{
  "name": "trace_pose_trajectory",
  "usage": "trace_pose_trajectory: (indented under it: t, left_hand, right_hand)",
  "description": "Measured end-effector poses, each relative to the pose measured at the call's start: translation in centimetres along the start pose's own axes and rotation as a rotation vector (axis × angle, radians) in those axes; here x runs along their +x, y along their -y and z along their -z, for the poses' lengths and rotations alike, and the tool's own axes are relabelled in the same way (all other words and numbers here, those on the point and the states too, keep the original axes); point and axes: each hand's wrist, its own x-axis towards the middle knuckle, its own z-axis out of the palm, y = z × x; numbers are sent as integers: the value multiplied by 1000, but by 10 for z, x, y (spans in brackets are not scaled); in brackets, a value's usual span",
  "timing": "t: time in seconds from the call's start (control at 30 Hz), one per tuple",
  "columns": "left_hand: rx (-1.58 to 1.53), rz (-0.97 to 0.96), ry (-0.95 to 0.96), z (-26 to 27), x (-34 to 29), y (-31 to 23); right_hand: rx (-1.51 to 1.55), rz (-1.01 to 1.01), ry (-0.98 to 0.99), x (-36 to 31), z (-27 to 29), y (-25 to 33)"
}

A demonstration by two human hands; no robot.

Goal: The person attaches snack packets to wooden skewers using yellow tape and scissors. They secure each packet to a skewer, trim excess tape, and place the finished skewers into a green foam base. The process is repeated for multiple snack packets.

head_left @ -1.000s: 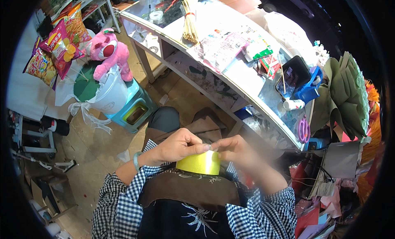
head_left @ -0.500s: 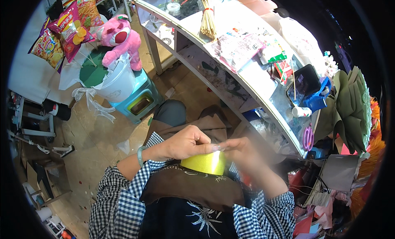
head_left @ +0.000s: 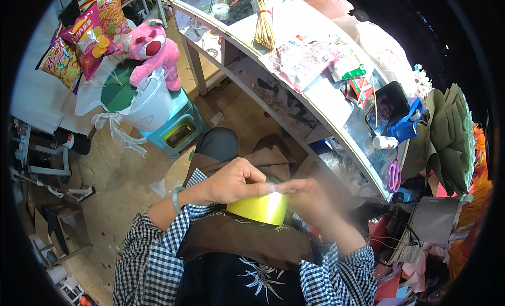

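Note:
A roll of yellow tape hangs over my lap, just below my two hands. My left hand, with a pale bangle at its wrist, is closed around the roll's upper part, thumb pressed flat along the top. Against that thumb tip sit the fingertips of my right hand, pinched together at the roll's upper right edge. Whether a tape end lies between those fingertips is too small to make out. A brown apron covers my lap beneath the roll.
Ahead stands a white-edged table bearing bundled sticks, snack packets, a phone and purple scissors. To the left, a pink plush bear sits in a white bucket on a blue stool.
The tape roll has shifted slightly left and turned a little. My right fingertips have moved a touch left and stay at my left thumb.

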Motion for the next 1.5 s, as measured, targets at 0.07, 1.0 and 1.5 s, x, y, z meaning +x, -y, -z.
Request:
trace_pose_trajectory:
  t: [0.07, 1.0, 1.5]
  left_hand:
    - [12, -13, -2, -1, 0, 0]
    - [26, 25, 12, 22, 5, 0]
    - [38, 171, 263, 32, 27, -22]
  right_hand:
    - [-84, -35, -48, -2, 2, -1]
    - [-1950, 985, 45, -4, -26, 26]
    - [-1298, 679, 378, -11, -23, 23]
